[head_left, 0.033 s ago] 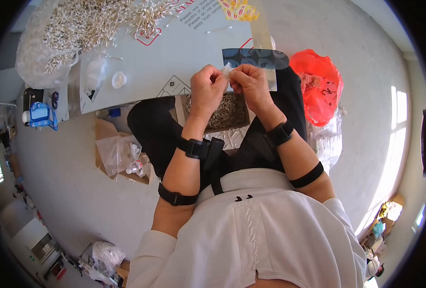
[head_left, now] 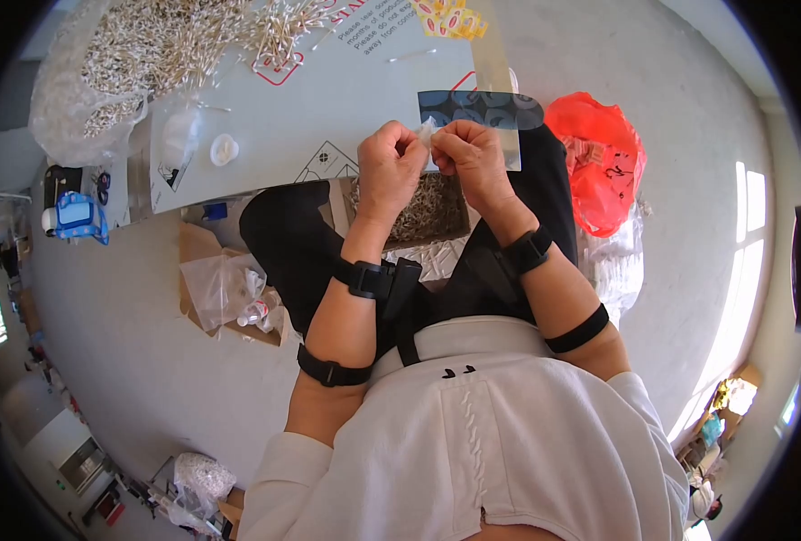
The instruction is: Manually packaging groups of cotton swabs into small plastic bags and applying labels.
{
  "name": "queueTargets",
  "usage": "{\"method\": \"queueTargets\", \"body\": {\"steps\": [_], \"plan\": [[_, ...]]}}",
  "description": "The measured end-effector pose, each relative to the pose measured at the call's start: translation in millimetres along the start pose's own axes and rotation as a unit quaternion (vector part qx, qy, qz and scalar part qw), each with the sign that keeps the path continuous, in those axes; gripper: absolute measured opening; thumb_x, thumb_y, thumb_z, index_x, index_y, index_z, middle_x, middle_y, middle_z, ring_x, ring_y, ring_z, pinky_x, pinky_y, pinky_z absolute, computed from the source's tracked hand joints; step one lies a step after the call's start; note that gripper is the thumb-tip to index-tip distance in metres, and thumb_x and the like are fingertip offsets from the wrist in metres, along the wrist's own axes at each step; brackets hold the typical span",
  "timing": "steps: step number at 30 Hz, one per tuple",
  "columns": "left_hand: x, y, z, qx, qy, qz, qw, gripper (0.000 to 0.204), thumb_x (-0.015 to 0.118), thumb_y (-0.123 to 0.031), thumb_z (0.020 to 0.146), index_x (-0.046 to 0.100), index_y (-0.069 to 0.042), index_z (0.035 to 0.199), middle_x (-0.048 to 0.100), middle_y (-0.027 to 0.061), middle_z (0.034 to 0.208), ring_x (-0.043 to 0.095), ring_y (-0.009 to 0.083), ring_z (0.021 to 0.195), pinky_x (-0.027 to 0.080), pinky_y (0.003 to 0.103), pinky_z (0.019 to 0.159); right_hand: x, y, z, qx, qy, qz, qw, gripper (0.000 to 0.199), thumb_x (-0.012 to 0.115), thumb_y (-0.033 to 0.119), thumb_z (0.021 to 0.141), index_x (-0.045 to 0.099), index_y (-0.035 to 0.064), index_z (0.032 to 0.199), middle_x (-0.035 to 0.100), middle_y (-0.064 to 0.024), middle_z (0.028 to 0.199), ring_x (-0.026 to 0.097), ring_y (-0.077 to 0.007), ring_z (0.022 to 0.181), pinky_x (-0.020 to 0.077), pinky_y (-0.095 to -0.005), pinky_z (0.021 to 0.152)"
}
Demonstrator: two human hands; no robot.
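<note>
Above the near edge of the table (head_left: 265, 135), both my hands pinch a small whitish translucent plastic bag (head_left: 428, 129) between them. My left hand (head_left: 390, 167) has its thumb and fingers closed at the bag's left side. From the right, my right hand (head_left: 473, 158) grips it with thumb and forefinger, the other fingers curled. Whether anything lies inside the bag cannot be made out. Below my hands, between my knees, a box (head_left: 432, 216) holds many cotton swabs. A large heap of cotton swabs (head_left: 166, 45) spills from a transparent bag at the table's far left.
A dark translucent strip (head_left: 477, 110) overhangs the table's right edge. Yellow packets (head_left: 453, 18) lie at the back. A small round white dish (head_left: 224, 150) sits toward the left. A red plastic bag (head_left: 596, 158) stands right of my knee; a cardboard box (head_left: 207, 270) is on the floor at left.
</note>
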State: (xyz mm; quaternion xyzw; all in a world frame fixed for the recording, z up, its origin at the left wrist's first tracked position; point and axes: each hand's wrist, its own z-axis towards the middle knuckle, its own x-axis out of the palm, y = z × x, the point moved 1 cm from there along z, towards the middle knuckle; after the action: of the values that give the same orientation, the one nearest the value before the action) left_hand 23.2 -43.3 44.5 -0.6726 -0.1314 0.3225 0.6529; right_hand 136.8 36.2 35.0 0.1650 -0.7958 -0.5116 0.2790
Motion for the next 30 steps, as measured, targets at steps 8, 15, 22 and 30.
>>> {"method": "queueTargets", "body": {"steps": [8,15,22,30], "plan": [[-17,-6,5,-0.015,-0.034,0.019,0.999,0.010,0.060,-0.005,0.075,0.057,0.002,0.070,0.056,0.0042,0.055,0.050,0.0081,0.051,0.041,0.025,0.049,-4,4,-3,-0.017,-0.023,0.000,1.000,0.013,0.062,0.011,0.086,0.061,0.0039,0.075,0.058,-0.0001,0.065,0.050,-0.0054,0.056,0.0382,-0.0192,0.050],[-13,-5,2,0.006,-0.010,-0.020,1.000,0.007,0.060,-0.002,0.080,0.060,0.001,0.074,0.060,0.0007,0.068,0.050,0.0046,0.058,0.041,0.022,0.053,1,8,-6,-0.013,-0.026,0.005,1.000,0.013,0.063,0.012,0.087,0.061,0.0041,0.076,0.058,0.0007,0.065,0.050,-0.0050,0.056,0.0378,-0.0188,0.051],[-7,-8,0,0.016,0.008,-0.053,0.998,0.005,0.059,0.000,0.079,0.059,0.003,0.075,0.065,0.0052,0.073,0.054,0.0066,0.058,0.044,0.023,0.053,-2,5,-6,-0.016,-0.002,0.020,1.000,0.013,0.062,0.014,0.088,0.061,0.0047,0.079,0.058,0.0013,0.068,0.050,-0.0045,0.058,0.0377,-0.0184,0.053],[-6,-7,1,0.002,0.006,-0.109,0.994,0.006,0.059,0.001,0.079,0.059,0.003,0.074,0.065,0.0047,0.076,0.052,0.0048,0.058,0.043,0.021,0.053,-15,0,-3,-0.093,-0.120,-0.028,0.988,0.026,0.057,0.029,0.094,0.063,0.0048,0.103,0.063,0.0006,0.090,0.056,-0.0076,0.075,0.0428,-0.0214,0.069]]}}
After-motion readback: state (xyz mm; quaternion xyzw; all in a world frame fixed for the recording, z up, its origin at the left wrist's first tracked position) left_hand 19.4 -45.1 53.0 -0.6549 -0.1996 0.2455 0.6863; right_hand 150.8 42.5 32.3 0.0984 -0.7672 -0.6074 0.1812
